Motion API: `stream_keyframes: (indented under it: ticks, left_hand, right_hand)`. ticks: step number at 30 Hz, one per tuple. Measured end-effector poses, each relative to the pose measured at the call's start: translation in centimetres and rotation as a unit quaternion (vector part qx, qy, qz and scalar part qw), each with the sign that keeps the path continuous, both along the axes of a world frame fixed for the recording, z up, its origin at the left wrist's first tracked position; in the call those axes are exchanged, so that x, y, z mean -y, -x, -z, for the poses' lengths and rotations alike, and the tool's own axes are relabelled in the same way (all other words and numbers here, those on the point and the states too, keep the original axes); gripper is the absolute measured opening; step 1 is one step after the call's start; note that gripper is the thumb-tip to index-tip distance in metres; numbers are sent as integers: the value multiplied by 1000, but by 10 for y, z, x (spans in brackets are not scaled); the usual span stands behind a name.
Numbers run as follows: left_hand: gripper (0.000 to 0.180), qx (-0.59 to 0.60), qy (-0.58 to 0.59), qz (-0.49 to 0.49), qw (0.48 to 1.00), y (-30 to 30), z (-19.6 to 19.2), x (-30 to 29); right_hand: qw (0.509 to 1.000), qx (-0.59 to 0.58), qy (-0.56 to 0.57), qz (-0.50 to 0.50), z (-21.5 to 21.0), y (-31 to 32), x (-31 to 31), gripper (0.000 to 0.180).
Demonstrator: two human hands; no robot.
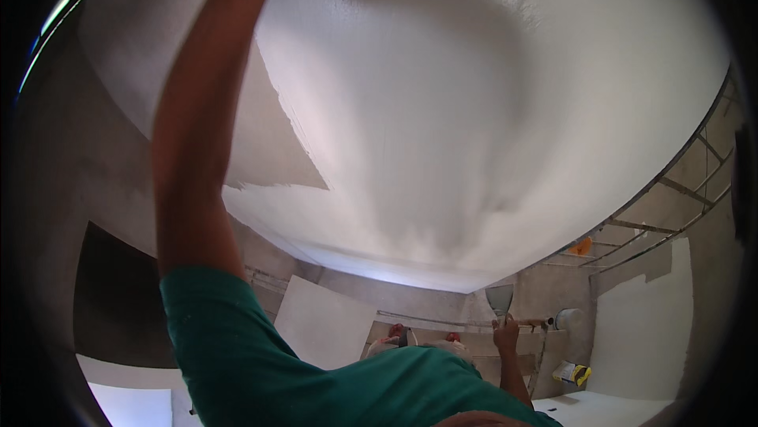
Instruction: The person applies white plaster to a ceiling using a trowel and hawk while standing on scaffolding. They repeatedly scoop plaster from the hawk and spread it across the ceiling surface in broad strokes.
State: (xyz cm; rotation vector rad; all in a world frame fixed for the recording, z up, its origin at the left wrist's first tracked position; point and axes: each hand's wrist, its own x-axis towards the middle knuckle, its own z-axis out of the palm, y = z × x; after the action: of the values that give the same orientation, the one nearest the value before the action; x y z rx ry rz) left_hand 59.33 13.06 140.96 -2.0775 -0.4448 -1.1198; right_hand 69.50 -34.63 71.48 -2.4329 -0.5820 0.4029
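A wall (pixel 442 111) coated in wet white plaster fills most of the view. A bare grey patch (pixel 264 143) remains at its left. My left forearm (pixel 197 127), coming out of a green sleeve, reaches up along this patch and past the top edge, so my left hand is hidden. Low in the view, my right hand (pixel 505 334) grips the handle of a wide putty knife (pixel 499 298), blade up, away from the wall. My feet (pixel 395 332) show below on the floor.
A white bucket (pixel 567 318) and a yellow-and-black packet (pixel 575 373) sit on the floor at the right. A metal stud frame (pixel 679 190) runs along the right side. A white board (pixel 324 320) lies near my feet. A dark opening (pixel 118 301) is at the left.
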Motion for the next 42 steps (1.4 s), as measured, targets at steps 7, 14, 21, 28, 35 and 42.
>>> stream_keyframes:
  ticks: [7, 14, 21, 28, 35, 42]
  left_hand:
    - [65, 14, 31, 10, 999, 5, 302, -43]
    - [63, -61, 160, -8, 985, 81, 325, -13]
    - [75, 126, -98, 36, 986, 32, 44, -55]
    - [75, 154, -148, 24, 977, -5, -10, -90]
    - [83, 77, -91, 8, 993, 23, 91, -76]
    - [67, 82, -24, -10, 996, 16, -73, -40]
  right_hand:
    - [999, -34, -15, 19, -18, -4, -5, 50]
    - [1000, 3, 16, 12, -3, -3, 8, 43]
    - [998, -3, -10, 64, -11, 9, -9, 31]
    - [994, 13, -68, 89, 6, 17, 6, 30]
    - [992, -3, -1, 124, 5, 12, 21, 30]
    - [996, -31, -14, 83, -1, 12, -20, 31]
